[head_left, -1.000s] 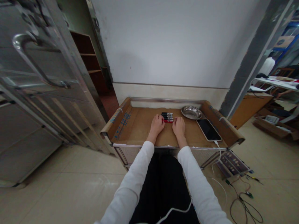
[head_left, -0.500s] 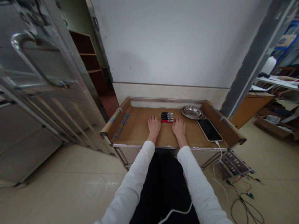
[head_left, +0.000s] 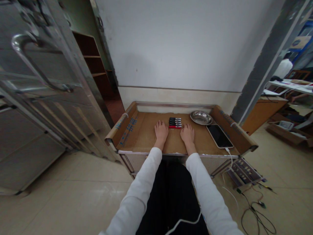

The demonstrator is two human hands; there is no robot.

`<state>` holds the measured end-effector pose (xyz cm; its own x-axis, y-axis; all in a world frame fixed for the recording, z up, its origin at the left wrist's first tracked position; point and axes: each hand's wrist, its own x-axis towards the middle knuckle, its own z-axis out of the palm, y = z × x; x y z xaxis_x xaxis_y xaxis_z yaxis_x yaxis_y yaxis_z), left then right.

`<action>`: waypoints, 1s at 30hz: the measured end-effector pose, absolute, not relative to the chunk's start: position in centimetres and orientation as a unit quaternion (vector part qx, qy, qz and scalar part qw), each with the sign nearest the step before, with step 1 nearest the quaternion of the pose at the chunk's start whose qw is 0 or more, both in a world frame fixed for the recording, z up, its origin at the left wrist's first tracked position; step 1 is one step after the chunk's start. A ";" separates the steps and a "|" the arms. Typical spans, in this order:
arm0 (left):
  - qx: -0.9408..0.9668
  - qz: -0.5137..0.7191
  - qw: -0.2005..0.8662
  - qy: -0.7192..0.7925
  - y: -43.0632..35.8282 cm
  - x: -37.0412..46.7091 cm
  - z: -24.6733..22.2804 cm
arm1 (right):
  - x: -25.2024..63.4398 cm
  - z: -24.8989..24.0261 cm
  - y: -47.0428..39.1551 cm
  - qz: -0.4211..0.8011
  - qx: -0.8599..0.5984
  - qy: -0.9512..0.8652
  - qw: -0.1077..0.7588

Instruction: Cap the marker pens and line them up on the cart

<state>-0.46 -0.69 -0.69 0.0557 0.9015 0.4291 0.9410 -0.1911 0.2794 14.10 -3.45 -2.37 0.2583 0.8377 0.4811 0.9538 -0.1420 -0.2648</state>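
My left hand lies flat on the cardboard-covered cart top, fingers slightly apart and holding nothing. To its right, several black markers lie sideways in a neat stack of rows, with a red marker nearest me. My right hand also rests palm down on the cardboard, fingers loosely spread, just beside the red marker's right end. Whether its fingertip touches that marker I cannot tell. A shiny round metal dish sits at the back right, beyond my right hand.
A phone with a white charging cable lies at the cart's right. Cardboard-wrapped sides rise left and right, and a wall stands behind. On the floor at right are a power strip box and dark cables.
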 end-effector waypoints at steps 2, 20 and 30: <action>-0.725 -0.262 0.037 -0.636 -0.7 -0.5 -0.7 | 14.1 -2.3 -3.5 -0.106 -0.748 -0.601 0.261; -0.721 -0.292 0.012 -0.628 -0.7 -0.6 -0.4 | 14.1 -2.4 -3.5 -0.101 -0.743 -0.599 0.281; -0.814 -0.293 0.008 -0.501 -1.2 -0.4 0.4 | 13.7 -0.7 -3.9 -0.086 -0.746 -0.589 0.298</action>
